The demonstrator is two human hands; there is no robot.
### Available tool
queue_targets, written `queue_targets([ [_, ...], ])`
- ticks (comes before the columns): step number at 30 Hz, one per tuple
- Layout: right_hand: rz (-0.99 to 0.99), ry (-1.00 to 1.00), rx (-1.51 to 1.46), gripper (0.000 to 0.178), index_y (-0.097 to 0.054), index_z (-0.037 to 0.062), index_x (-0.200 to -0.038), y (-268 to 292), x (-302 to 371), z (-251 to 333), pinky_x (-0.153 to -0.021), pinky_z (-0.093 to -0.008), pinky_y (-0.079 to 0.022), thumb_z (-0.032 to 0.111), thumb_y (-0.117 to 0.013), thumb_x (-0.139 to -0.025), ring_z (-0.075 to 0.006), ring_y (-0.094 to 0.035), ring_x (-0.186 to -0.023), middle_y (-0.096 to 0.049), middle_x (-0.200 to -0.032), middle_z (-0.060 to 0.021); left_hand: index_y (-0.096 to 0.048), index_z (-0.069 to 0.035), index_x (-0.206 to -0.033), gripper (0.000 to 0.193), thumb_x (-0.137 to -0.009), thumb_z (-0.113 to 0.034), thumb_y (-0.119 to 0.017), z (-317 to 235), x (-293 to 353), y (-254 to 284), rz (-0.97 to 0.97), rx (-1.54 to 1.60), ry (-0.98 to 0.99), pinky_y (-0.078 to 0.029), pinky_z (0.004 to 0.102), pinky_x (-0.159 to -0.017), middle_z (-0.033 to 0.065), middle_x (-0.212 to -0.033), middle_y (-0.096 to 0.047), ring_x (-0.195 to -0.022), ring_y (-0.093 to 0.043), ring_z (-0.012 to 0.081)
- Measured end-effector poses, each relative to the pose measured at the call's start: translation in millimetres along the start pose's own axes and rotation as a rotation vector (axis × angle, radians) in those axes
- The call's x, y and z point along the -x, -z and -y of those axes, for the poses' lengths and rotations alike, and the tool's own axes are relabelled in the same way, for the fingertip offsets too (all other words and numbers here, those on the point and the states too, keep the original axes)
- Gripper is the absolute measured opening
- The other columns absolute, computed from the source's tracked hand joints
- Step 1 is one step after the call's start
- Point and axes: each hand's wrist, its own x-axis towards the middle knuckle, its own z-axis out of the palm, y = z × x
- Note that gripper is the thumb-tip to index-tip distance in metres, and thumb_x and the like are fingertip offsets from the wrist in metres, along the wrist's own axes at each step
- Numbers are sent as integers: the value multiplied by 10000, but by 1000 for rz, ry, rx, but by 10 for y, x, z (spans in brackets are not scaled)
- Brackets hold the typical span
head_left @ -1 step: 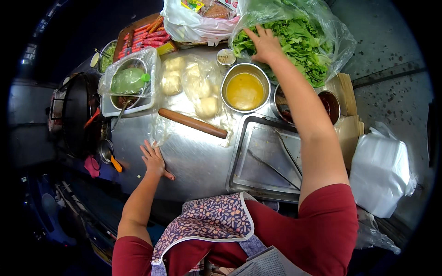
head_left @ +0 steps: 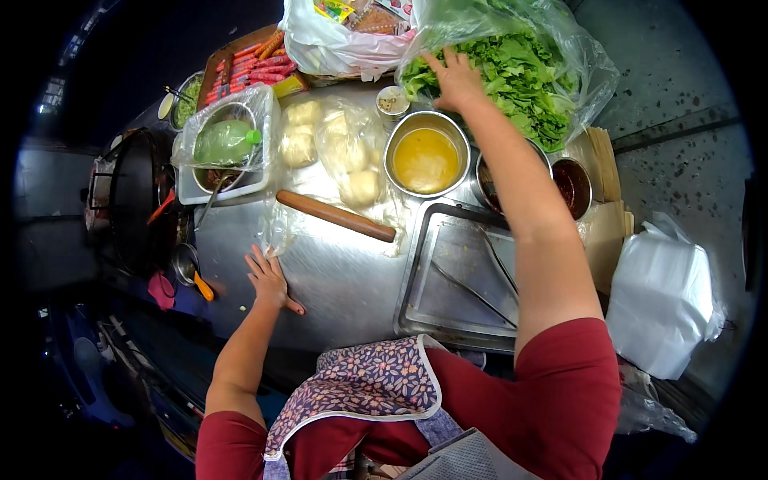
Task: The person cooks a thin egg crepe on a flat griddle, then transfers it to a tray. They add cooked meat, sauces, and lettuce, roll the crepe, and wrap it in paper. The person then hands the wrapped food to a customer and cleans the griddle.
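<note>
My left hand (head_left: 269, 282) lies flat on the steel tabletop (head_left: 336, 280), fingers spread, holding nothing. Stretched far forward, my right hand (head_left: 459, 83) rests over the left side of the lettuce leaves (head_left: 520, 80) in an open clear plastic bag (head_left: 596, 68). Its fingers are apart, and no leaf shows gripped in them. Just left of that hand stands a small tin (head_left: 392, 102) of pale bits. Closer to me is a steel pot (head_left: 426, 154) of yellow liquid. A wooden rolling pin (head_left: 336, 215) lies between my hands, below several dough balls (head_left: 360, 188) partly covered by plastic film.
A metal tray (head_left: 456, 296) with tongs (head_left: 474, 293) sits under my right forearm, near a pot of dark red sauce (head_left: 572, 188). Sausages (head_left: 264, 68) and a white plastic bag (head_left: 344, 44) are at the back. Left are a white tub (head_left: 192, 186) and a dark pan (head_left: 132, 200).
My right hand and forearm have shifted very slightly to the left over the lettuce. My left hand stays in place.
</note>
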Motion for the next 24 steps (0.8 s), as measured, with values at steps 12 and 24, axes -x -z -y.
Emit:
queue_targets([
  [12,-269,-100,-984,334,-685,206,-1135,77,-166,-1150,-876,-404,-542,70,-738,-834,-336,-648,-1019,-686,-1168,-88,128,55,-1567,1878,-199,-598,-981,6,-33,-98,-19,-20,-10,-281,642,-1151,406,-1563,247,-1451,98,636],
  [24,-233,-41,84,213,-792,190,-1009,445,-19,-662,-971,-461,-503,121,-669,-850,-292,-575,-1185,-626,-1334,-50,150,42,-1565,1902,-177,-622,-968,-1,-64,-100,17,-50,18,-282,649,-1148,399,-1558,269,-1453,121,624],
])
